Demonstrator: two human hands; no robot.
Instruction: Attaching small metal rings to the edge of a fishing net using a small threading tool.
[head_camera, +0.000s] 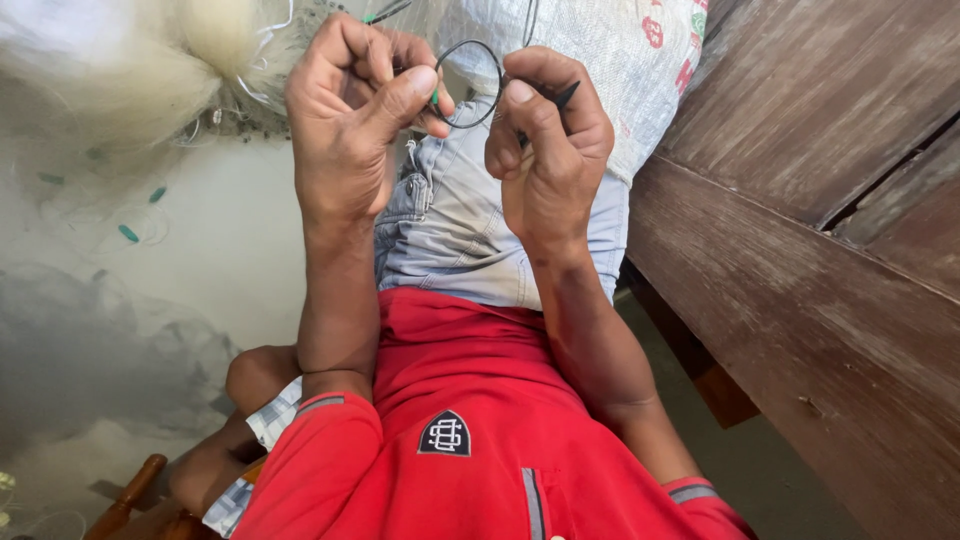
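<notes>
Red shirt (470, 400) below; left hand (345, 120), right hand (548, 150) each pinching thin black cord loop (470, 82).

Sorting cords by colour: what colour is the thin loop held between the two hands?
Black; the loop shows in the head view.

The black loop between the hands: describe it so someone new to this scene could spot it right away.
Start from the two raised hands above the red shirt and the pale denim shorts. Between the left hand and the right hand arcs a thin black loop, pinched at both ends. Unlike the pale netting around it, it is dark, smooth and round.
</notes>
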